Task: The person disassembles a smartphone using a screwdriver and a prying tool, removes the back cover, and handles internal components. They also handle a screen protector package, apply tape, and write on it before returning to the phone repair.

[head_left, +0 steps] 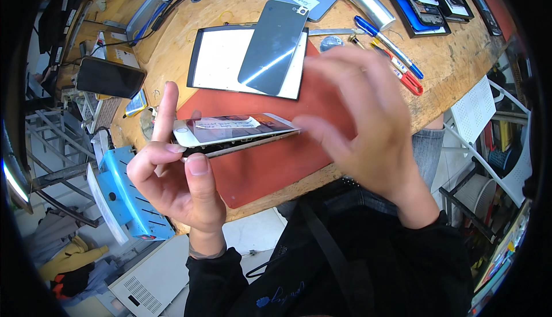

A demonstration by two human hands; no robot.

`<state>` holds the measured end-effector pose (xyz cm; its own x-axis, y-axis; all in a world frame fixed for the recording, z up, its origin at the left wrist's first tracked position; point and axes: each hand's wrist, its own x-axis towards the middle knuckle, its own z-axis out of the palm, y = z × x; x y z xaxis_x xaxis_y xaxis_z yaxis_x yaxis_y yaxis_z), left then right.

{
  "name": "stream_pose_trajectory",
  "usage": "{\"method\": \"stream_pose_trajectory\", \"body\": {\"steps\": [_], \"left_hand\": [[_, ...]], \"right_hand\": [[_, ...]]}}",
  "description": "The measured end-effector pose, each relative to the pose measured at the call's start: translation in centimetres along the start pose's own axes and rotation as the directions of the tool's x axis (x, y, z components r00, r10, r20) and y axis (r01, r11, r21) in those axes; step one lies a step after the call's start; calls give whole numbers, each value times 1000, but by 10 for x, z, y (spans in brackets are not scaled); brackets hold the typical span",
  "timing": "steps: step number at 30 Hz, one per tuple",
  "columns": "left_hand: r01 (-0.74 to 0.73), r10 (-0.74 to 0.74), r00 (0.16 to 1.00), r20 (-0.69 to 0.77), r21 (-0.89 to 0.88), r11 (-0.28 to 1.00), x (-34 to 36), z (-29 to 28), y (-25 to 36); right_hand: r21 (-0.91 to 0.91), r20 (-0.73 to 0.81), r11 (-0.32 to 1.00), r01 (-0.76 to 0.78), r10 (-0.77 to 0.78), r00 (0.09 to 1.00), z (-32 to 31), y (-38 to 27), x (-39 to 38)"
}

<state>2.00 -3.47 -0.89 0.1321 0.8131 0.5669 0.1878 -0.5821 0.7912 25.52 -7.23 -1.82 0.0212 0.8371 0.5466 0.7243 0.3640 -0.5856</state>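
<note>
My left hand (178, 184) grips the home-button end of a white-fronted smartphone (236, 133), its thumb at the lower edge and one finger raised. The phone's screen is parted from its body along the near side, and dark inner parts show in the wedge-shaped gap. A white label with handwriting sticks to the glass. At the phone's far right end is my right hand (374, 127), blurred by motion, thumb and fingers spread apart with nothing visible between them. Whether its thumb touches the phone's corner, I cannot tell. Below the phone lies a red mat (253, 179).
Behind the mat, a dark glass panel (273, 52) lies on a white, black-edged sheet (215, 61). Pens (391, 46) and a red-handled tool (411, 83) lie right. A black phone (110, 77) rests left, above a blue box-shaped device (135, 193). Phone parts (422, 0) fill the far right.
</note>
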Motion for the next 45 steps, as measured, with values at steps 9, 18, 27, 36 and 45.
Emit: {"method": "stream_pose_trajectory", "body": {"steps": [9, 18, 27, 36, 45], "left_hand": [[-92, 90, 991, 95, 24, 995, 2, -6, -2], [39, 4, 992, 126, -332, 942, 5, -6, -1], [746, -511, 487, 708, -642, -179, 4, -15, -4], [699, -492, 508, 707, -672, -244, 4, -5, -3], [680, -611, 691, 386, -634, 369, 5, -9, -12]], "right_hand": [[640, 464, 756, -135, -240, 853, 34, 0, 33], [662, 445, 736, -141, -235, 864, 34, -5, 39], [180, 227, 872, 456, -487, 843, 20, -44, 34], [0, 295, 917, 399, -381, 876, 11, -37, 40], [318, 362, 922, -221, 97, 927, 13, -39, 25]]}}
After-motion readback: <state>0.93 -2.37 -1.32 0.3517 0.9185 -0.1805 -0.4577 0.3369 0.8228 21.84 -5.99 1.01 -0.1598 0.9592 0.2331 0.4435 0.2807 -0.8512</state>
